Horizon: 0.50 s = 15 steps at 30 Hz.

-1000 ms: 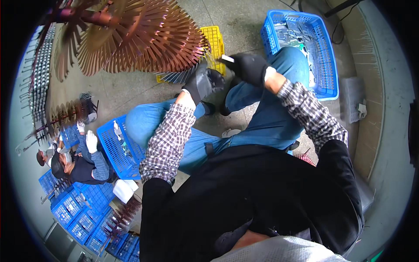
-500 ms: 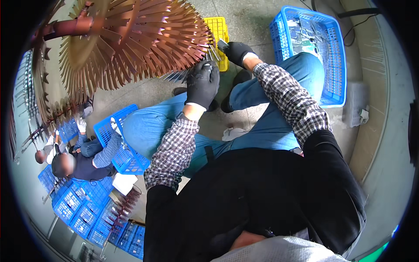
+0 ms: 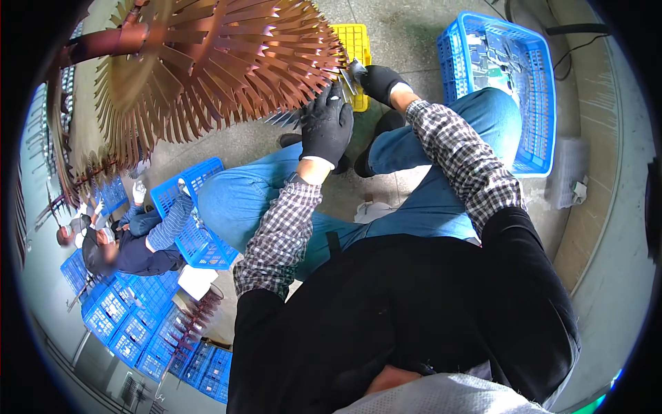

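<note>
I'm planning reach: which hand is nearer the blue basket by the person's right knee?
Right. The right hand is left of the blue basket, with floor between; the left hand is farther left, at the edge of the coppery bladed rack.

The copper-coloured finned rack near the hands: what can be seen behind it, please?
Past the right edge of the rack, part of a yellow crate shows on the grey floor. The rack covers what lies farther left, so the crate's full extent cannot be seen.
</note>
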{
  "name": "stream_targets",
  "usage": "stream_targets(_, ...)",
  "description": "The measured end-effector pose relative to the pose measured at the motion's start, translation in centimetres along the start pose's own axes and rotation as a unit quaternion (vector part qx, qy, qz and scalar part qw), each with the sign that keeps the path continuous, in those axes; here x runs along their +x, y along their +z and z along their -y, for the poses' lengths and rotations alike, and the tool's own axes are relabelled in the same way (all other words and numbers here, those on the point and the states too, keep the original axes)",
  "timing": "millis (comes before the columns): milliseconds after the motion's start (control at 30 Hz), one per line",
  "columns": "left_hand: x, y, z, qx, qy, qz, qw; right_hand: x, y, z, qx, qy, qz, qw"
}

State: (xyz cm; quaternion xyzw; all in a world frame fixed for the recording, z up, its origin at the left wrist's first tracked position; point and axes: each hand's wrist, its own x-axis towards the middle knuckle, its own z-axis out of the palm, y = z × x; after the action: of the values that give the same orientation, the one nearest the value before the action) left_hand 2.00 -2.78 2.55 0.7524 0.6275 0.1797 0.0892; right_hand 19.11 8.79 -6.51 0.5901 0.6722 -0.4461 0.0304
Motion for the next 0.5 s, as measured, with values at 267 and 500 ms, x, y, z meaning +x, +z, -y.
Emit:
stream_targets(267, 0.5, 0.2, -0.3, 0.014, -0.023, 0.016, 1.0, 0.3, 0.6, -0.5, 0.068, -0.002, 0.002, 0.998)
stream_targets(500, 1.5, -0.4, -0.5, 0.034, -0.002, -0.008, 0.999, 0.7, 1.3, -1.7, 0.081, -0.037, -0.011, 0.996)
